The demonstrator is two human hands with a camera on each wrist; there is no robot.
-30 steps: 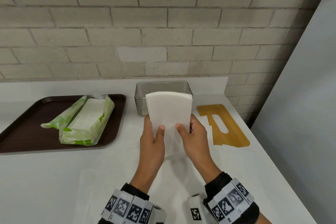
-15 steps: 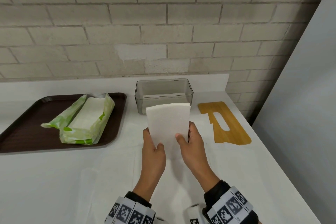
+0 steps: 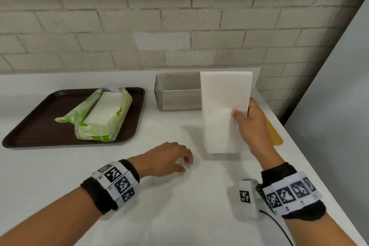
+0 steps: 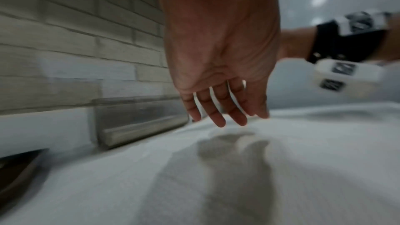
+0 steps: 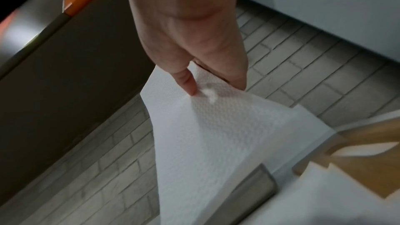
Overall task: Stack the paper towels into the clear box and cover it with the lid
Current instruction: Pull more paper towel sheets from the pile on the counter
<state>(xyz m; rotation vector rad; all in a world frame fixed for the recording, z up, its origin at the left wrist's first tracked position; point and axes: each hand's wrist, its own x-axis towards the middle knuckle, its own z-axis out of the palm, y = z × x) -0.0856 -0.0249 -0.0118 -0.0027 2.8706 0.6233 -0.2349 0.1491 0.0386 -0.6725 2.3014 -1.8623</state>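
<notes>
My right hand (image 3: 244, 115) grips a white stack of paper towels (image 3: 223, 110) upright, its lower edge resting on the table in front of the clear box (image 3: 175, 94); the thumb pinches the stack (image 5: 216, 126) in the right wrist view. The box (image 4: 138, 119) stands against the brick wall, partly hidden by the towels. My left hand (image 3: 179, 158) hovers low over the table left of the stack, fingers (image 4: 216, 117) relaxed and holding nothing. The wooden lid (image 3: 274, 136) lies flat behind my right hand, mostly hidden; its cut-out shows in the right wrist view (image 5: 357, 165).
A dark brown tray (image 3: 40, 126) at the left carries an opened green-and-white towel package (image 3: 99, 118). The table edge (image 3: 311, 166) runs along the right, with a grey wall beyond it. A brick wall backs the table.
My left hand has let go of the towel stack and dropped down-left toward the table. The right hand has carried the stack to the right and stood it taller on the table.
</notes>
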